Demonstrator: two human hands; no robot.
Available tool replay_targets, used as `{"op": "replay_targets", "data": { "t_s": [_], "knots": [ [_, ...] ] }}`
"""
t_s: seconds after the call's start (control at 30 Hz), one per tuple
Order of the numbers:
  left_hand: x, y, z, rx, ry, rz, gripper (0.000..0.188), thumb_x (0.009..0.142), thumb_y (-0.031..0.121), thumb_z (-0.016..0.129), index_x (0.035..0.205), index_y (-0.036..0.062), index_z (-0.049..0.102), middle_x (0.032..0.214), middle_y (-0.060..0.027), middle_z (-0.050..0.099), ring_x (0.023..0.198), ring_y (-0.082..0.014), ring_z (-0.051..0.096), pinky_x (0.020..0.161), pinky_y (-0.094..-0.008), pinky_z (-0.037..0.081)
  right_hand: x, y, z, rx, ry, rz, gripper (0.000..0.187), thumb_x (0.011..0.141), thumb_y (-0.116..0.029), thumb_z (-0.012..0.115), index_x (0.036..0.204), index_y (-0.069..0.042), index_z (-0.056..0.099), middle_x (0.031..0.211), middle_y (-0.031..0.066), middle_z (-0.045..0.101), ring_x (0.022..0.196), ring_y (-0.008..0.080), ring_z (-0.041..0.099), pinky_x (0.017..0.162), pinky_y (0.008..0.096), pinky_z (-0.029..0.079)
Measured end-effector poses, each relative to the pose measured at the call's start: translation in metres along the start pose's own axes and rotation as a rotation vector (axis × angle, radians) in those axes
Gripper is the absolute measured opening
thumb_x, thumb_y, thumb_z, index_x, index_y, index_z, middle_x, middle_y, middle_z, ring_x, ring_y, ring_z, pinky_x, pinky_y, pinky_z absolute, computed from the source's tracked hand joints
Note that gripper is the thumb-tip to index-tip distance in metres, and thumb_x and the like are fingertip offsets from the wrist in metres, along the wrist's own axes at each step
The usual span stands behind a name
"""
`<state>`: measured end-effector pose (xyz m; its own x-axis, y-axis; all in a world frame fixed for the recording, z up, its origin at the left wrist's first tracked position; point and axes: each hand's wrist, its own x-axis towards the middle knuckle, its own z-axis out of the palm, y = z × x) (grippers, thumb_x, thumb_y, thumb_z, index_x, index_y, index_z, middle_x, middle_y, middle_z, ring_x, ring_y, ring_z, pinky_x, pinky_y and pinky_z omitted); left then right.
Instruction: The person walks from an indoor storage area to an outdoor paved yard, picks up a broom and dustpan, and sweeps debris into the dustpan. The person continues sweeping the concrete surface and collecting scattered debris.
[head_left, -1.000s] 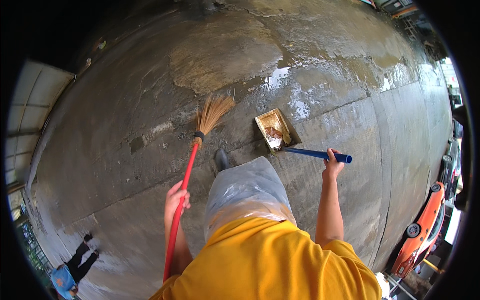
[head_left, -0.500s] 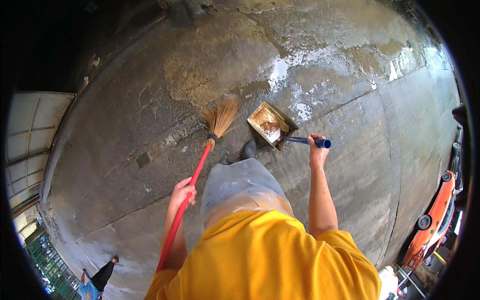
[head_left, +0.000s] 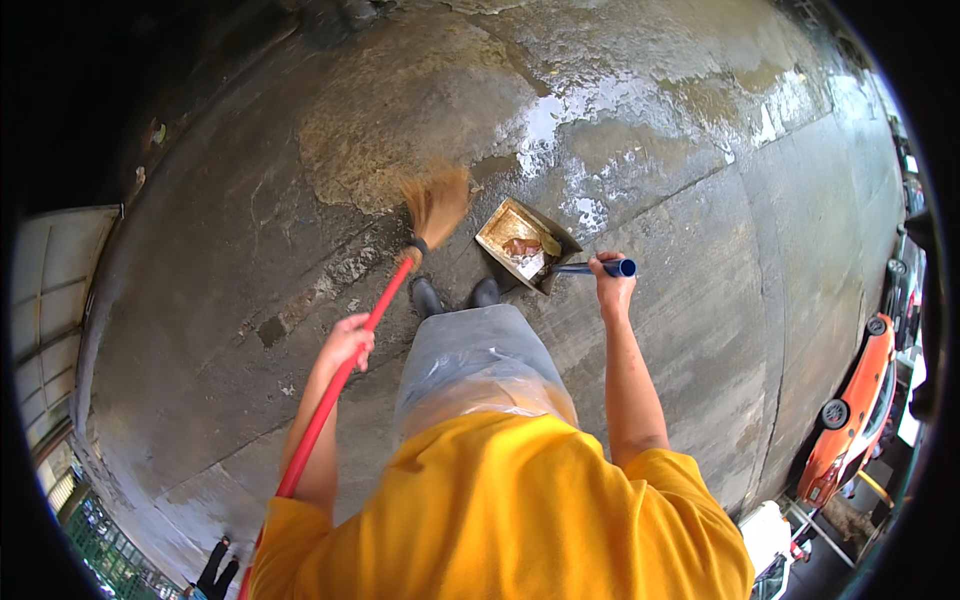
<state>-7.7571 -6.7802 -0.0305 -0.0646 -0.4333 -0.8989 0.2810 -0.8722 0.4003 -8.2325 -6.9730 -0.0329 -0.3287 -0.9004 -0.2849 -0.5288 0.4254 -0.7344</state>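
My left hand (head_left: 346, 343) is closed around the red handle of a broom (head_left: 434, 212), whose tan bristles are slightly blurred over the wet concrete ahead of my boots. In my right hand (head_left: 614, 285) is the blue handle of a dustpan (head_left: 492, 232), a boxy, dirty pan with its handle's open end showing above my fingers. Brown leaves (head_left: 523, 248) and a white scrap lie inside the pan. The pan rests on or just above the ground; I cannot tell which. Its inside faces up, to the right of the bristles.
Shiny puddles (head_left: 560, 120) spread over the rough concrete (head_left: 680, 330) ahead. My dark boots (head_left: 426, 297) stand just behind the pan and broom. An orange car (head_left: 850, 410) is parked at the right, a panelled gate (head_left: 60, 310) stands at the left, and a person (head_left: 215, 570) is at the lower left.
The broom head has swung slightly upward and left, with my left hand shifting left too. My right hand and the dustpan sit slightly farther left in view. Both boots now show.
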Motion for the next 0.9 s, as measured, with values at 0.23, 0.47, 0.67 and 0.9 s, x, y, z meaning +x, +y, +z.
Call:
{"op": "replay_targets", "data": {
  "t_s": [0.23,0.47,0.67,0.9],
  "knots": [
    [-0.118,0.061,-0.028,0.204,0.072,0.083,0.068,0.083,-0.001,0.057,0.146,-0.0007,0.032,0.065,-0.0055,0.055,0.038,-0.0124,0.047,0.034,-0.029,0.042,-0.003,-0.003,0.002,0.113,0.041,0.041,0.019,0.076,-0.008,0.075,0.093,-0.002,0.066,0.092,0.0067,0.067,0.085,0.0156,0.062,0.078,0.0306,0.049],
    [-0.009,0.049,-0.041,0.222,0.006,0.043,0.066,0.083,-0.002,0.056,0.145,-0.0007,0.034,0.061,-0.0036,0.053,0.035,-0.013,0.047,0.033,-0.0298,0.041,0.0,-0.013,0.013,-0.004,0.07,-0.023,0.019,0.075,-0.008,0.075,0.092,-0.003,0.068,0.088,0.0058,0.068,0.082,0.0157,0.063,0.077,0.0308,0.049],
    [-0.099,0.065,-0.051,0.281,0.048,0.072,0.068,0.084,-0.005,0.059,0.148,0.0028,0.034,0.065,-0.0038,0.054,0.037,-0.011,0.047,0.032,-0.0261,0.04,-0.006,0.002,0.001,0.092,0.043,0.011,0.021,0.077,-0.009,0.076,0.095,-0.002,0.067,0.091,0.0061,0.067,0.084,0.0153,0.062,0.08,0.0304,0.048],
    [-0.03,0.076,-0.047,0.402,0.082,0.09,0.07,0.082,-0.001,0.06,0.148,0.0051,0.035,0.061,-0.0022,0.052,0.038,-0.0116,0.046,0.033,-0.0279,0.038,-0.007,-0.021,0.015,0.014,0.046,0.01,0.019,0.076,-0.009,0.076,0.092,-0.002,0.067,0.089,0.005,0.067,0.083,0.0149,0.061,0.079,0.0302,0.049]
  ]
}}
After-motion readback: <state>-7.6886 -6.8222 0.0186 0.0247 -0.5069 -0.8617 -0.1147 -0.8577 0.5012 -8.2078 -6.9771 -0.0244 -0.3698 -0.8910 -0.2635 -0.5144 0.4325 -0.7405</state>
